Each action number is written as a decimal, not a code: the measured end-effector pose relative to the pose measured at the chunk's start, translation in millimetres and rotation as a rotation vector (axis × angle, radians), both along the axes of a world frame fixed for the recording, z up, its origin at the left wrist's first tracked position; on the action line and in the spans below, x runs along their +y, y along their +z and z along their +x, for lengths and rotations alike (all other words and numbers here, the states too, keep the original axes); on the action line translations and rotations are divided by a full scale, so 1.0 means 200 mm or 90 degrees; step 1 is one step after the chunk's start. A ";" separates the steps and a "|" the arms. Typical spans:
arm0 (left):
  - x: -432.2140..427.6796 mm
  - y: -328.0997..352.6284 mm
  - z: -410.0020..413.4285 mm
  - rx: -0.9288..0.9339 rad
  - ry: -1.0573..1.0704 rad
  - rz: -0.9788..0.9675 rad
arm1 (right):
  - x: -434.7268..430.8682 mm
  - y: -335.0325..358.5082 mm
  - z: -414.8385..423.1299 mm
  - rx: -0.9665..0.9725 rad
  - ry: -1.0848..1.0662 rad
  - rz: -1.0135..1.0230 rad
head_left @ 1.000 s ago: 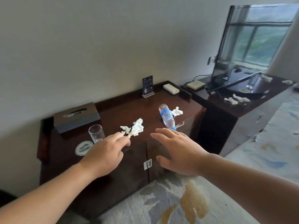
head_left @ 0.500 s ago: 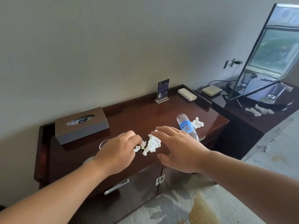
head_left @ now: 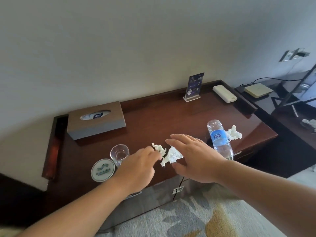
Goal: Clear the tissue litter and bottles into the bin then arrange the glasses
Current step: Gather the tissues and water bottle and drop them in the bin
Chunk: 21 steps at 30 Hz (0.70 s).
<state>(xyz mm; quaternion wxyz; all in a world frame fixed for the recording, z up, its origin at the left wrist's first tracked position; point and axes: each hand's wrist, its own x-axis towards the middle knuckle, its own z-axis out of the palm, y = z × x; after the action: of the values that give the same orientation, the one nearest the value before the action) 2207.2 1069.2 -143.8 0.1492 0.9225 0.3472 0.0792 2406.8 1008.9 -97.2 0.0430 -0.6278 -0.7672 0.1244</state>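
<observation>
Crumpled white tissue (head_left: 171, 156) lies near the front of the dark wood cabinet top (head_left: 153, 120). My left hand (head_left: 140, 166) has its fingers curled at the tissue's left scrap and pinches it. My right hand (head_left: 195, 156) hovers flat just right of the tissue, fingers straight, holding nothing. A clear plastic water bottle (head_left: 219, 139) with a blue label lies on its side right of that hand. A second tissue wad (head_left: 234, 133) sits beside the bottle. An empty drinking glass (head_left: 118, 153) stands left of my left hand.
A round coaster (head_left: 102, 170) lies by the glass. A brown tissue box (head_left: 95, 119) sits at the back left, a card stand (head_left: 194, 87) and a white device (head_left: 224, 94) at the back right. A lower stand (head_left: 290, 117) adjoins on the right. Carpet (head_left: 196, 219) below.
Both hands have come forward over the cabinet; the left fingers have closed on the tissue scrap and the right hand has spread beside it. The view has tilted down and left.
</observation>
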 end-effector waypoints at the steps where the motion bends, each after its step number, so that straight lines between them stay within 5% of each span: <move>1: -0.02 -0.03 0.01 0.021 0.006 -0.007 | 0.02 -0.02 0.02 0.004 0.014 -0.005; 21: 0.12 -0.45 0.24 0.239 0.271 -0.099 | 0.19 -0.42 0.21 -0.002 0.056 -0.153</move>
<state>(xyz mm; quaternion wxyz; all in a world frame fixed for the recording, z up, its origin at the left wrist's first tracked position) 2255.6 1092.6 -233.6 0.1329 0.8132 0.5594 -0.0900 2447.9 1047.7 -181.0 -0.0392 -0.5945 -0.7733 0.2166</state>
